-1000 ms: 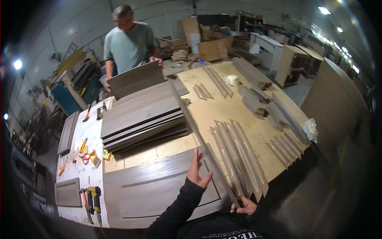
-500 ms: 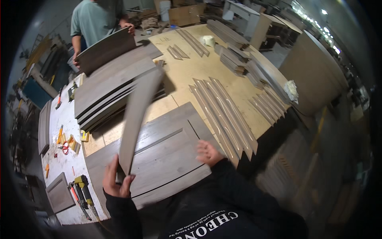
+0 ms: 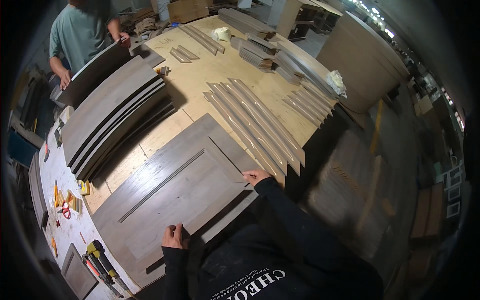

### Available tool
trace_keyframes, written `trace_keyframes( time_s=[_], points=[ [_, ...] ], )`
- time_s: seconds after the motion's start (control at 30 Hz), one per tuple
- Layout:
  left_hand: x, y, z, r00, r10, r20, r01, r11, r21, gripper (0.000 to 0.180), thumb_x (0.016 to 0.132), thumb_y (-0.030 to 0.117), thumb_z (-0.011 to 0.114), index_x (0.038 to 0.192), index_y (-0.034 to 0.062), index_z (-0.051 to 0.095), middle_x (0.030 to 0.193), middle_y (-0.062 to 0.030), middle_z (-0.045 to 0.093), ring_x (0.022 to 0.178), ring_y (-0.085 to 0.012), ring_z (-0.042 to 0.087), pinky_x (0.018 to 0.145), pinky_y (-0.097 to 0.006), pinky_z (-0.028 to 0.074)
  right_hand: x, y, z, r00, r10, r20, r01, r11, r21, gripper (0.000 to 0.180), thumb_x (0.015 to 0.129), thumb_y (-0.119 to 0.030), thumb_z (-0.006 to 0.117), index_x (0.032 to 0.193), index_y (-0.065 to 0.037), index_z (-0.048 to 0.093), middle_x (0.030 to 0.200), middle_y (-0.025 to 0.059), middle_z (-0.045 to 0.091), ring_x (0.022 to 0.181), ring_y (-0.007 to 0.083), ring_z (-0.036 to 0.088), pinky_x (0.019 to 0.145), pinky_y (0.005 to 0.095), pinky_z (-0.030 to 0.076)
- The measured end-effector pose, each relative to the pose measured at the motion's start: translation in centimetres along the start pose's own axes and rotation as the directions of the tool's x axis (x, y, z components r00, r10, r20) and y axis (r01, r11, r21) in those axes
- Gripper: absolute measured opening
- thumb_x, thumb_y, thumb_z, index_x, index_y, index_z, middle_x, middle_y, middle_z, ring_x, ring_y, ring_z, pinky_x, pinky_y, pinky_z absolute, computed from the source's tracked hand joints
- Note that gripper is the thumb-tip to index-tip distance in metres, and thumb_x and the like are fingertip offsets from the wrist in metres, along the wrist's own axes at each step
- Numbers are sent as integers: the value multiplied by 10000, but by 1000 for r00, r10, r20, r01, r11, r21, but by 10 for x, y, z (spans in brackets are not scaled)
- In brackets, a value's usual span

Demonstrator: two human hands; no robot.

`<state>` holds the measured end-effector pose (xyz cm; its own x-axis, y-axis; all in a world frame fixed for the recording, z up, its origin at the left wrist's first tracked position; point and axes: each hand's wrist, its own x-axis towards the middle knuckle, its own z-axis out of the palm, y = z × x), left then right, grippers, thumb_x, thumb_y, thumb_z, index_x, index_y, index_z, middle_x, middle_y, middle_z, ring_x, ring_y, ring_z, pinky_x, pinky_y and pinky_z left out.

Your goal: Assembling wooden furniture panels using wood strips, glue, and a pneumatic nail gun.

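Note:
A grey-brown wood panel (image 3: 150, 195) lies flat on the bench in front of me, with a dark slot near its right edge and fine parallel lines along its far side. A mitred wood strip (image 3: 214, 209) lies along the panel's near side. My left hand (image 3: 175, 237) is closed on the strip toward its left end, fingertips on top. At the strip's right end, my right hand (image 3: 257, 176) pinches it beside the panel's corner. Just beyond that hand lie several mitred strips (image 3: 250, 117) with pale glue lines along them.
A stack of panels (image 3: 112, 107) stands at the left; behind it a co-worker (image 3: 82, 37) holds a dark panel (image 3: 100, 72) in both hands. On the white surface at left lie a nail gun (image 3: 102, 257) and red-handled scissors (image 3: 66, 211). Shorter strips (image 3: 310, 107) lie far right.
The strip, raised upright in my left hand before, now lies along the panel's near side. My right hand has gone from open to pinching its right end. The whole view has shifted.

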<state>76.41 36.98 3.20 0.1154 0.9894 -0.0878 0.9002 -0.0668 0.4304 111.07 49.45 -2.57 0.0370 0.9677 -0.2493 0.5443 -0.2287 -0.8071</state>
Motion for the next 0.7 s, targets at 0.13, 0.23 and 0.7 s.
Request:
trace_keyframes(
  time_s=[0.13,0.23,0.7],
  points=[
    [12,-6,9,999,23,39,-24,1000,18,580,545,103,730,1086,85,525,971,-127,489,873,-300,499,745,-378,426,3,7,3,999,-26,-43,23,998,-56,253,781,-266,610,941,-76,655,781,99,640,723,167,600,673,262,458],
    [18,-7,15,997,43,60,-46,998,51,604,521,98,743,1088,93,536,955,-120,486,873,-294,483,763,-371,426,4,8,3,1000,25,-4,-25,1000,-14,269,774,-281,619,940,-72,655,816,102,650,750,160,609,693,254,460],
    [25,4,20,998,27,59,-34,992,121,589,536,188,764,1083,110,559,935,-104,481,867,-264,457,735,-383,395,5,14,6,996,86,21,-87,996,16,254,765,-268,634,896,-53,663,768,62,662,702,112,606,676,234,469]
  ],
)
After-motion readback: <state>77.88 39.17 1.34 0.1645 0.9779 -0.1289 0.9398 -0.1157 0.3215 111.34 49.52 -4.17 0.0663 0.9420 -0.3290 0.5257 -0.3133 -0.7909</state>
